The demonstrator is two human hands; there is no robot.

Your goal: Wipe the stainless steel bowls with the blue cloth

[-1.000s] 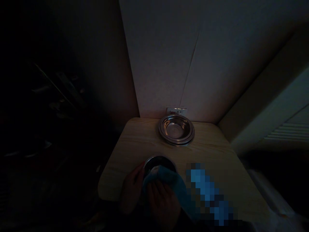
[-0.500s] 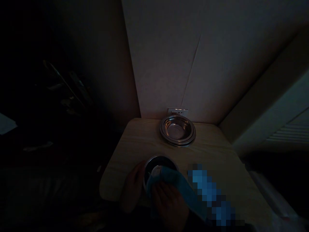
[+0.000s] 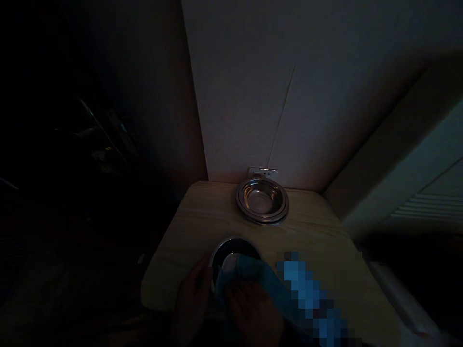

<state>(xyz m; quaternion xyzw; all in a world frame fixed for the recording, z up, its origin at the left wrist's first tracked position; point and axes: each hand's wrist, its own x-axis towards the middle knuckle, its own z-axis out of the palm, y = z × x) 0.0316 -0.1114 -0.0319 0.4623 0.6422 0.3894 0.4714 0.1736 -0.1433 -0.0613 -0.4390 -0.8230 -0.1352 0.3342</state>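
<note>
A round metal bowl [image 3: 231, 239] with a dark inside sits near the front of the small wooden table. My left hand [image 3: 192, 296] is closed at the bowl's left rim, its fingers mostly in shadow. With my right hand [image 3: 253, 308] I press a blue cloth [image 3: 269, 282] into the bowl, fingers bunched on it. The cloth covers the bowl's near right side and trails off to the lower right. A pale round patch shows on the bowl's bottom beside the cloth.
Stacked metal dishes [image 3: 261, 219] stand at the table's back, by a wall socket [image 3: 262, 172]. A blurred-out blue item [image 3: 306, 286] lies on the right. The wooden table [image 3: 188, 231] has rounded corners; a pale wall [image 3: 238, 96] rises behind it. The left side is very dark.
The view has shifted a little, so the table and dishes appear slightly lower and further left. Both hands stay at the bowl, the right one still on the cloth.
</note>
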